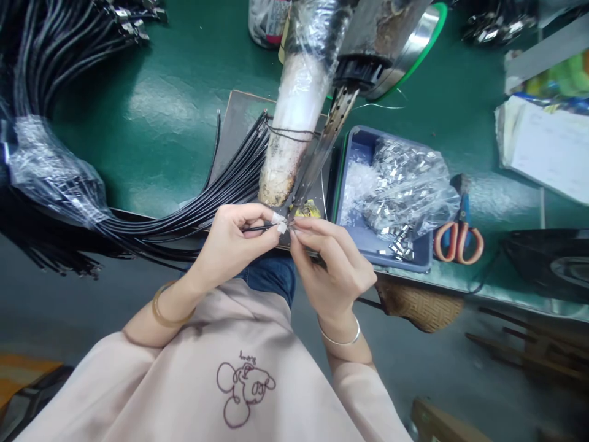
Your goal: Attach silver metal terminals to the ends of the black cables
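My left hand (232,239) pinches a black cable (258,229) close to its end. White tape wraps its thumb tip and index fingertip. At the cable's end, my right hand (334,255) has thumb and index finger closed together; what they hold is too small to make out. Just above the fingertips is the lower end of a perforated metal barrel, like a soldering iron's (338,116), slanting down from a dark holder. Beside it hangs a plastic-wrapped white tube (294,104) with a browned end. A bundle of black cables (184,215) lies left of my hands.
A blue-grey tray (416,264) on the right holds a plastic bag (409,178) of small metal parts. Orange-handled scissors (459,240) lie beside it. More plastic-wrapped cables (59,166) fill the left side. A jar (269,21) and papers (547,147) stand farther back.
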Motion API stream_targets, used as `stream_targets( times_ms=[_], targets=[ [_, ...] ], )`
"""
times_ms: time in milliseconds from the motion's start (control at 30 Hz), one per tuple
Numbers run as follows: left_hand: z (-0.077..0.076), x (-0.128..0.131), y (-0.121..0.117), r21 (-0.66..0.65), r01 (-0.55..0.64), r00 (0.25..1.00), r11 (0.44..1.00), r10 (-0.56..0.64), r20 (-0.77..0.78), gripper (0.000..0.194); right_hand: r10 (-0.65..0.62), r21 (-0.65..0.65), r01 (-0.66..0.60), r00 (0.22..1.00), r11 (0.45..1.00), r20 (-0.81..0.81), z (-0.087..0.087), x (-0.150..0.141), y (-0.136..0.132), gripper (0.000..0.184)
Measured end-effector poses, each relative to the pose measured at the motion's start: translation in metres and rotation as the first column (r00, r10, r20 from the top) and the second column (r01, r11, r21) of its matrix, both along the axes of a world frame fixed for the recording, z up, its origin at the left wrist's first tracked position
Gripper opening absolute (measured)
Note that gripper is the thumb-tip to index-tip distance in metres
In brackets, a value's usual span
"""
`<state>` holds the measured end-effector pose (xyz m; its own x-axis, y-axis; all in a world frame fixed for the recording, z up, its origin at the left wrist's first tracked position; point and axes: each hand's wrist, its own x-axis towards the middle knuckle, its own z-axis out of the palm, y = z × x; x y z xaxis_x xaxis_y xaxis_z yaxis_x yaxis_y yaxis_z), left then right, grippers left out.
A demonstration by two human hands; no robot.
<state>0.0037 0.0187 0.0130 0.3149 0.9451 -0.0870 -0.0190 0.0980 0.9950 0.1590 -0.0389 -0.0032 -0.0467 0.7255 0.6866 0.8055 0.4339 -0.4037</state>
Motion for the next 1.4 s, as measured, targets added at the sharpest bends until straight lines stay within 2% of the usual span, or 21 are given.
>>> stream_targets(
  times_ms=[367,500,633,800,1000,1400],
  targets=[
    [0.001,-0.001,0.001,-0.052,0.035,0.999,0.998,-0.033,0.037,0.007,0.003,-0.025,-0.003,1.0,1.0,0.006,0.009,-0.002,-0.004,0.023],
    [0.001,-0.001,0.001,-0.082,0.074,0.997,0.994,-0.071,0.033,0.004,0.019,-0.046,-0.017,0.999,0.999,0.038,0.006,0.0,-0.006,0.022],
    [0.001,-0.001,-0.001,-0.093,0.084,0.996,0.992,-0.082,0.025,0.006,0.036,0.016,-0.037,0.997,0.999,0.066,0.001,0.002,-0.007,0.02],
    [-0.002,-0.004,-0.007,-0.024,0.054,0.998,0.998,-0.054,-0.031,0.008,0.031,0.043,-0.033,0.998,0.999,0.055,-0.001,0.002,-0.006,0.022],
    [-0.007,-0.007,-0.01,0.079,-0.008,0.999,0.997,0.012,-0.05,0.015,0.025,-0.08,-0.03,0.998,0.996,-0.061,0.004,0.001,-0.004,0.023],
    [-0.003,-0.004,-0.008,0.198,-0.085,0.993,0.976,0.099,-0.06,0.015,0.0,-0.053,0.0,1.0,0.999,-0.006,0.01,-0.001,0.002,0.021]
  ],
)
